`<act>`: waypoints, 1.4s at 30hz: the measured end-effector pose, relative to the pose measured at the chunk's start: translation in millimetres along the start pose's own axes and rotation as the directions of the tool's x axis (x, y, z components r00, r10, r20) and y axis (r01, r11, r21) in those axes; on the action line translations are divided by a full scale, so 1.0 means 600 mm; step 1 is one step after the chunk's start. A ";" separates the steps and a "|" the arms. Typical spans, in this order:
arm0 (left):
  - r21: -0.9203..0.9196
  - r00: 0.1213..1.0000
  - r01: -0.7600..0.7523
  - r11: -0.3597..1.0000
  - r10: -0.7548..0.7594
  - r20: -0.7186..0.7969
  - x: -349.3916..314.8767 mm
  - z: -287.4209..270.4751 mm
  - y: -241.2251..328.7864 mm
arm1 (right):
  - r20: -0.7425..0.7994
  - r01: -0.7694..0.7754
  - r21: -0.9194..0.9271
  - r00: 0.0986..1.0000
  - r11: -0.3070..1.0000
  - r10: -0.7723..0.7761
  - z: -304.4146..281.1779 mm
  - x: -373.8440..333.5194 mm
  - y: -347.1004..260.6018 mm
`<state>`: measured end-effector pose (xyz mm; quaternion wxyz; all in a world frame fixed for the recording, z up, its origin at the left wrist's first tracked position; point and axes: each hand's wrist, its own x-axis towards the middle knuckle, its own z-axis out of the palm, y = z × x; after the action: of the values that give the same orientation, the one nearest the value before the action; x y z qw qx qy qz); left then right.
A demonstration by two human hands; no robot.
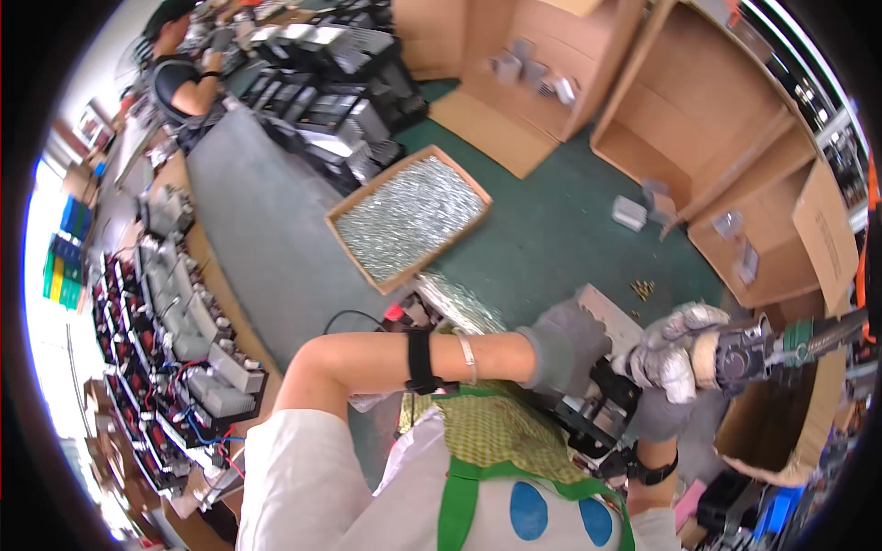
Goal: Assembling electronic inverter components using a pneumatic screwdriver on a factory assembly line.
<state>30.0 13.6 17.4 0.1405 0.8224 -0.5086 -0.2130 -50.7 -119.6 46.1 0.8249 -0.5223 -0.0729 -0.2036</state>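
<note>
Black metal assembly [614,393]: located at the near right, close to the wearer's body, between the two gloved hands. The left hand [570,344] bends over its far left end, fingers curled; whether they close on it cannot be told. The right hand [660,418] lies against its right side, below the wrapped tool [680,354]; its fingers are hidden, so its grip cannot be told either.

Handling: judge the assembly stiff and fairly heavy, with hard edges, and liable to slip in fabric gloves. Take hold of the solid body from both sides; avoid bearing on small projecting parts, which may be fragile.

A pale flat plate [611,317] lies just beyond the left hand. Farther out, a small group of brass-coloured pieces [643,290] rests on the green counter [542,248]. Left of these, a shallow cardboard tray [354,257] contains many small silver pieces [409,216]. Open cardboard boxes [698,110] stand at the far right; metal housings [340,101] are stacked at the far left, near a co-worker [179,83].
</note>
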 end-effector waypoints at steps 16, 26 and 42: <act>0.132 0.627 0.765 0.631 -0.776 0.075 -0.431 -0.245 -0.235 | 0.114 0.335 -0.324 0.942 0.885 -0.315 -0.135 0.054 -0.102; 0.525 0.524 0.822 0.221 -0.655 -0.545 -0.619 -0.067 -0.430 | -0.170 0.062 0.173 0.985 0.983 -0.033 -0.193 0.156 -0.045; 0.294 0.838 0.485 0.824 -0.341 -0.427 0.017 -0.262 -0.418 | -0.203 -0.098 -0.916 0.950 -0.390 0.238 -0.215 0.229 -0.067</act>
<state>306.1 117.9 39.8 0.0130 0.9495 -0.3128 0.0194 45.6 -284.9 68.0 0.0540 -0.9835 0.1712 -0.0237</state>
